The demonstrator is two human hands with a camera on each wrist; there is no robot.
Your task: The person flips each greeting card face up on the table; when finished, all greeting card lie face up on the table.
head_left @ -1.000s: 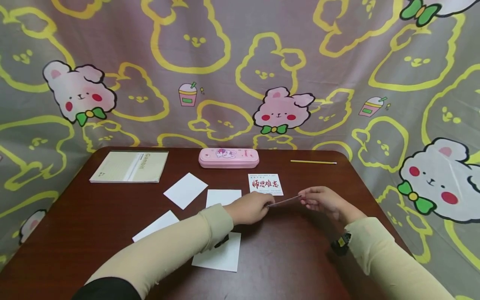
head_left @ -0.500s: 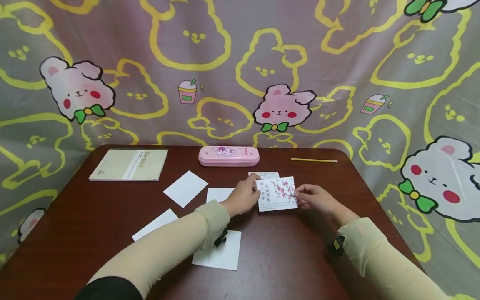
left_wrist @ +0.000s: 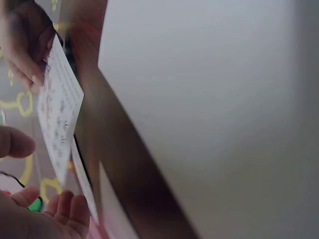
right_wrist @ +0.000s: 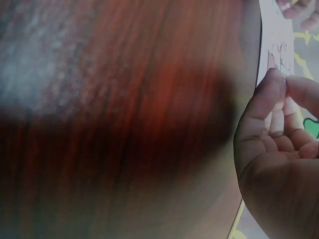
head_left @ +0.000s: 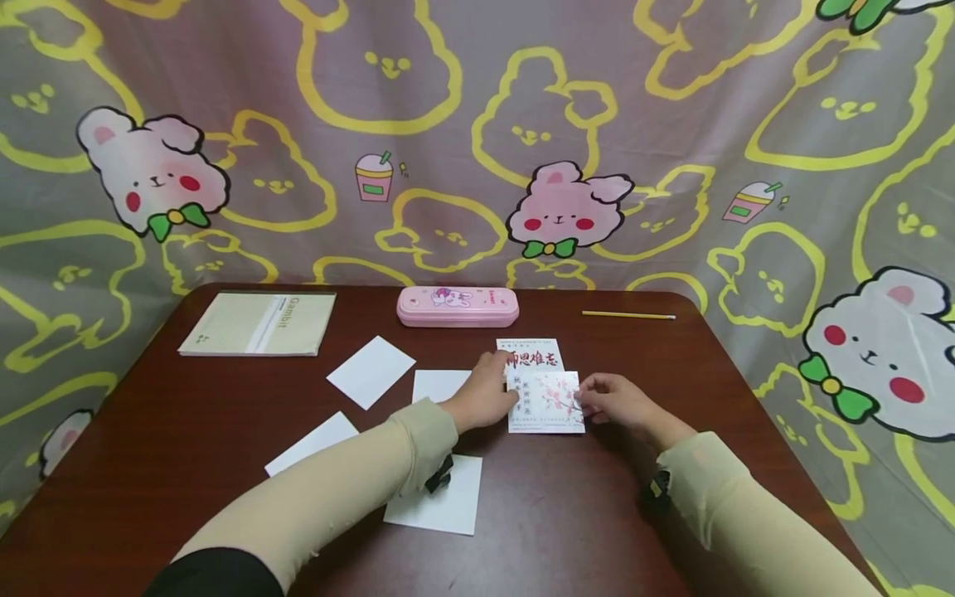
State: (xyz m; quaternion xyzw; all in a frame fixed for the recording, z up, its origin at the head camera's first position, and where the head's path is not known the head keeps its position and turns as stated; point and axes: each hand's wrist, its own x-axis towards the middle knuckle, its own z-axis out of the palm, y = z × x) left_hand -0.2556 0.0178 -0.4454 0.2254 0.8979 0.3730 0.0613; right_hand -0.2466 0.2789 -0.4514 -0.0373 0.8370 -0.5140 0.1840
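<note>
A card printed with pink blossoms (head_left: 546,403) lies face up just in front of a card with red characters (head_left: 531,355) on the brown table (head_left: 186,431). My left hand (head_left: 506,396) pinches the blossom card's left edge, and my right hand (head_left: 584,405) pinches its right edge. In the left wrist view the blossom card (left_wrist: 59,114) shows edge-on between my left hand (left_wrist: 30,174) and the right hand's fingertips (left_wrist: 25,55). The right wrist view shows my right hand (right_wrist: 285,84) with thumb and forefinger closed on the blossom card's corner (right_wrist: 278,47).
Several blank white cards (head_left: 370,372) lie left of my hands, one (head_left: 435,506) under my left forearm. At the back are a pink pencil case (head_left: 458,306), a pale green notebook (head_left: 259,323) and a yellow pencil (head_left: 628,315). A patterned cloth hangs behind.
The blossom card was held edge-on, then turned face up, and has come down lower toward the table. Both hands stayed on its ends.
</note>
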